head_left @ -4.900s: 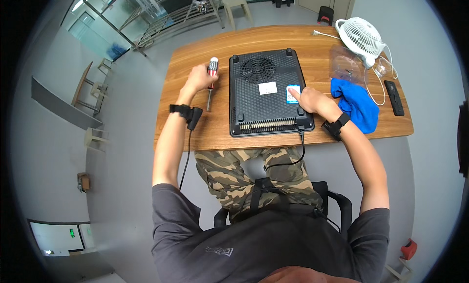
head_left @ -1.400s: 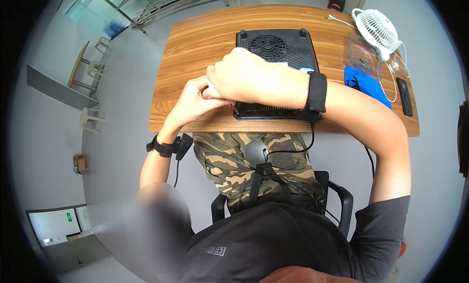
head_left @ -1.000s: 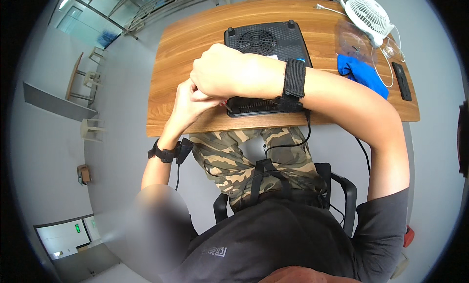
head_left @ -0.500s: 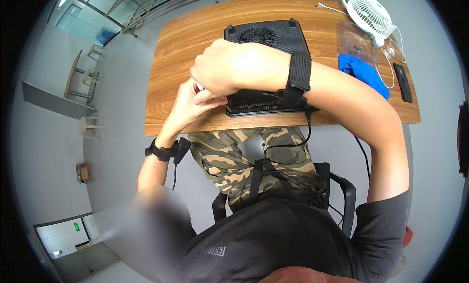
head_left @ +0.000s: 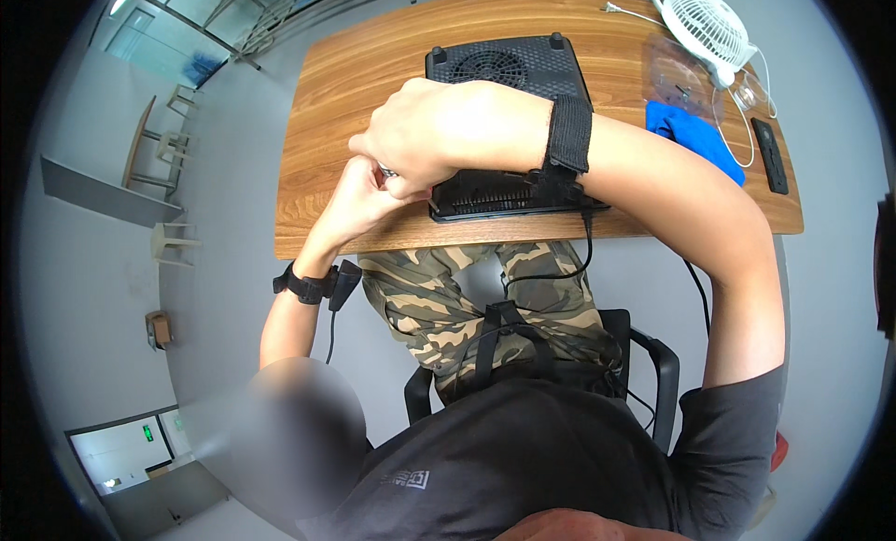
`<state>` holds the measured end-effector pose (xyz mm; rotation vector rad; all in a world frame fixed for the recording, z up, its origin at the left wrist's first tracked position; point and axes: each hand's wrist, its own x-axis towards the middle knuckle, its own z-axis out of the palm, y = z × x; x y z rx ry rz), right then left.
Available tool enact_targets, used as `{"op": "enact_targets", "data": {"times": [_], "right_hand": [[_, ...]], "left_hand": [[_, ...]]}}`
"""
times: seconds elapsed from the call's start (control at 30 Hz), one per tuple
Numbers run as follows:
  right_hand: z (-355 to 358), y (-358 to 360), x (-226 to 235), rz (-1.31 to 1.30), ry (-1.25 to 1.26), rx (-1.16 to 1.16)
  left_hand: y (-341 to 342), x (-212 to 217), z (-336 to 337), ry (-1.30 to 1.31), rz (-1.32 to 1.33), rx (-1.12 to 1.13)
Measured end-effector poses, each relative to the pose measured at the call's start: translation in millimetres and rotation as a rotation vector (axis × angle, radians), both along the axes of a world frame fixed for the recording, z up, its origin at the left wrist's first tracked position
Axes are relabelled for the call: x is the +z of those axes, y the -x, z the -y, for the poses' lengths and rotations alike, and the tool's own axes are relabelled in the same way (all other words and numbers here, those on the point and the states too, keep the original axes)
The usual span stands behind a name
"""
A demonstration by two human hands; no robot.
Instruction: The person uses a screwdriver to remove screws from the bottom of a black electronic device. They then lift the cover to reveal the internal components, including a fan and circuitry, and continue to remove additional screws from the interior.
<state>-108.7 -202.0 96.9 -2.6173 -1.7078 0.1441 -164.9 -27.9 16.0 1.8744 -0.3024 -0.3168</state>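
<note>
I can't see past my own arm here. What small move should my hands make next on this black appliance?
Probably draw the right hand back a little: it covers the left hand and whatever they hold at the near left corner of the black appliance, hiding the work spot.

A small white desk fan stood at the far right of the wooden tabletop. Near it lay a blue cloth, a clear plastic bag and a black remote.

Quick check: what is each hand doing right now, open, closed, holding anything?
Left hand: closed, meeting the right at the black device; contents hidden.
Right hand: curled closed over the left; what it grips cannot be told.
</note>
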Motion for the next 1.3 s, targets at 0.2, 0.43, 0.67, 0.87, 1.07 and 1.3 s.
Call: {"op": "enact_targets", "data": {"times": [0.2,0.43,0.67,0.87,1.07,1.3], "right_hand": [[1,-3,-2,0.076,-0.037,-0.016],[3,-13,-9,-0.137,-0.023,0.006],[6,-6,10,-0.016,-0.008,-0.004],[-4,-3,1,-0.056,-0.031,0.042],[11,-11,-12,-0.107,-0.141,0.096],[3,-4,3,0.087,0.012,0.008]], "left_hand": [[-6,-12,-5,-0.109,0.084,0.04],[-8,-1,-16,-0.059,0.0,-0.09],[-7,0,-7,-0.118,0.064,-0.031],[-2,-3,-6,-0.169,0.091,-0.004],[-9,2,-7,-0.008,-0.051,-0.029],[-11,-4,-2,-0.168,0.098,-0.051]]}}
